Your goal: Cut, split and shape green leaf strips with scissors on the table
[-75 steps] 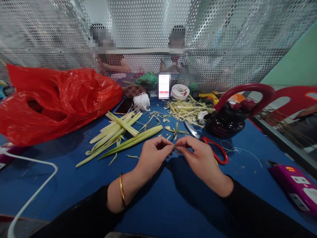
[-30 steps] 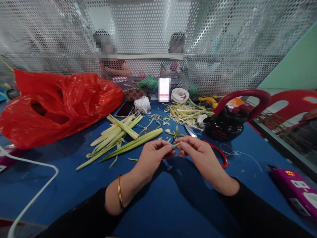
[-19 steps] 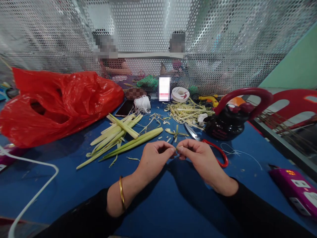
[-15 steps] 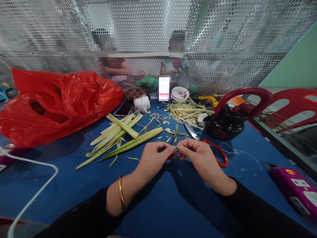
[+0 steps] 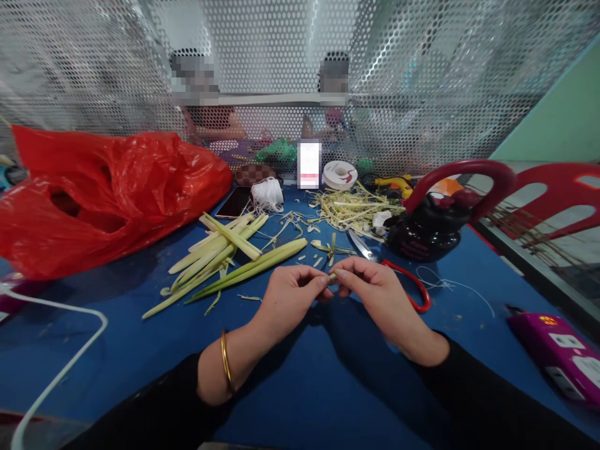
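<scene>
My left hand [image 5: 296, 299] and my right hand [image 5: 375, 301] meet in front of me, thumbs against fingertips. Between them is a small yellow-green piece of plant stalk [image 5: 332, 275], mostly covered by the fingers. Red-handled scissors [image 5: 424, 299] lie just beyond my right hand, blades pointing away and partly hidden by it. Long pale-green stalks [image 5: 220, 256] are heaped to the left of my left hand. A short crossed bit of stalk [image 5: 332, 249] rests just past my fingertips.
A red plastic bag [image 5: 122, 200] fills the left side. Behind are a phone [image 5: 233, 202], white string [image 5: 268, 194], a ribbon spool [image 5: 340, 174] and shredded trimmings [image 5: 351, 209]. A black pot with a red handle [image 5: 424, 234] and a purple power strip [image 5: 557, 350] stand right. Two people sit behind the perforated screen.
Both hands stay together at the same spot, with the fingers shifting slightly. A little more of the stalk piece shows between the fingertips. The whole view has moved slightly.
</scene>
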A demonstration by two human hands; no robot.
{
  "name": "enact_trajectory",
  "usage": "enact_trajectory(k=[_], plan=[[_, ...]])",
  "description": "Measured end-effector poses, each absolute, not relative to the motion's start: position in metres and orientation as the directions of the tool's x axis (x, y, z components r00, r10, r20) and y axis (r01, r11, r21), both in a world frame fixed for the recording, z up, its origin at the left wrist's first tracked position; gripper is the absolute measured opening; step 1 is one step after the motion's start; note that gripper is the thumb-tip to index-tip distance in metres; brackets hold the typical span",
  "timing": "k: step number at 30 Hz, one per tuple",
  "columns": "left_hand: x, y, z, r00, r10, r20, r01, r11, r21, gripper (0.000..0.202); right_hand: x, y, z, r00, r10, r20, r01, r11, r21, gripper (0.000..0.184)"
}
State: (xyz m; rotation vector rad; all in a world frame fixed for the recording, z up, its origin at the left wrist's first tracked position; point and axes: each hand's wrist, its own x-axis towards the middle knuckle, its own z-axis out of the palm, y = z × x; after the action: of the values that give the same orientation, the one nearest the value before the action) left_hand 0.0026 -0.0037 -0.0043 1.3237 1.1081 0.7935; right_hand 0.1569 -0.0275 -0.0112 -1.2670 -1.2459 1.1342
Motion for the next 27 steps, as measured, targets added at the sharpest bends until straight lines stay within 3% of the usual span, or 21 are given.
enact_trajectory(k=[3, 10, 15, 18, 21, 27], plan=[[0.0035, -0.0040, -0.0023, 0.325, 0.924, -0.200, 0.121, 0.169, 0.978, 0.013, 0.1591, -0.0265, -0.0106, 0.014, 1.000, 0.021, 0.073, 0.020, -0.997, 0.011], [0.0035, -0.0066, -0.0030, 0.343, 0.931, -0.126, 0.166, 0.072, 0.983, 0.015, 0.1576, -0.0281, -0.0117, 0.113, 0.993, 0.028, 0.136, 0.013, -0.991, 0.016], [0.0028, -0.0060, -0.0061, 0.338, 0.933, -0.121, 0.235, 0.041, 0.971, 0.016, 0.1573, -0.0278, -0.0163, 0.076, 0.996, 0.053, 0.163, 0.040, -0.986, 0.015], [0.0012, -0.0037, -0.0091, 0.346, 0.933, -0.099, 0.246, 0.012, 0.969, 0.016, 0.1597, -0.0276, -0.0168, 0.014, 0.979, 0.202, 0.296, 0.189, -0.936, 0.011], [-0.0002, -0.0018, -0.0103, 0.363, 0.925, -0.111, 0.182, 0.047, 0.982, 0.015, 0.1626, -0.0283, -0.0151, -0.129, 0.916, 0.381, 0.474, 0.394, -0.788, 0.015], [-0.0011, 0.0003, -0.0099, 0.358, 0.928, -0.105, 0.207, 0.031, 0.978, 0.014, 0.1652, -0.0286, -0.0160, -0.186, 0.893, 0.410, 0.567, 0.438, -0.697, 0.016]])
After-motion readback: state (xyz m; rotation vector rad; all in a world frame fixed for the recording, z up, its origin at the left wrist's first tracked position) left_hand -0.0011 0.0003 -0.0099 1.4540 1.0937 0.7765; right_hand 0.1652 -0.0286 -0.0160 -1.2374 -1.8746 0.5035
